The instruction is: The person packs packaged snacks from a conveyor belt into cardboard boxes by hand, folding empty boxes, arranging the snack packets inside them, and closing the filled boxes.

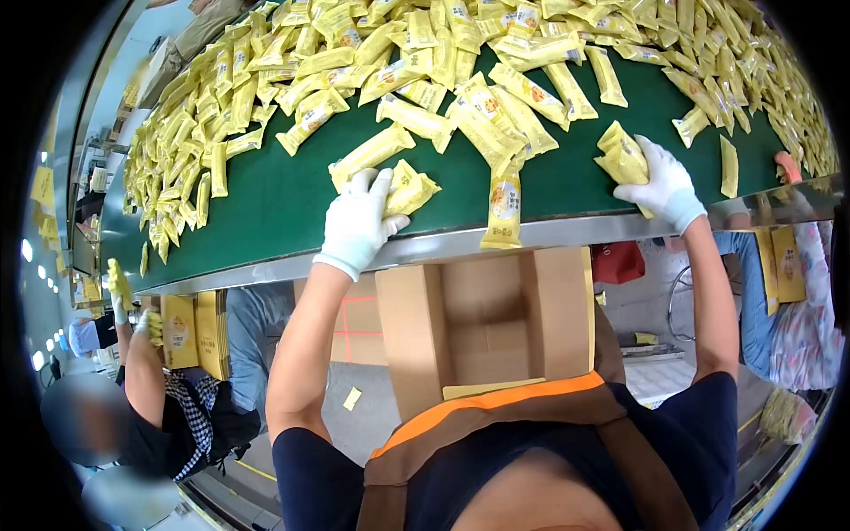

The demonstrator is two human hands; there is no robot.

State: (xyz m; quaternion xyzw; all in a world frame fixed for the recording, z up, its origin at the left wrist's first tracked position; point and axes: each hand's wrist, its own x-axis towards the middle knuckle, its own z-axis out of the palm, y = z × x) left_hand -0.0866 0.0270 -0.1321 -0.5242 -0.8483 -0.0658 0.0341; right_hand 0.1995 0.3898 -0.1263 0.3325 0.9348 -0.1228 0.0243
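My left hand (359,221), in a white glove, is closed around yellow packets (410,189) at the near part of the green belt (292,208). Another yellow packet (376,152) lies against its fingertips. Over the belt's right part, my right hand (662,184), also gloved, grips yellow packets (622,157) between thumb and fingers. Between my hands, a yellow packet (504,208) hangs over the metal edge. An open cardboard box (412,332) stands below, in front of my body; its inside is in shadow.
Heaps of yellow packets (425,53) cover the belt's far side. A metal rim (292,272) borders the belt. At the left, a co-worker (146,389) holds packets near yellow boxes (180,332). Another person's hand (787,166) is at the right edge.
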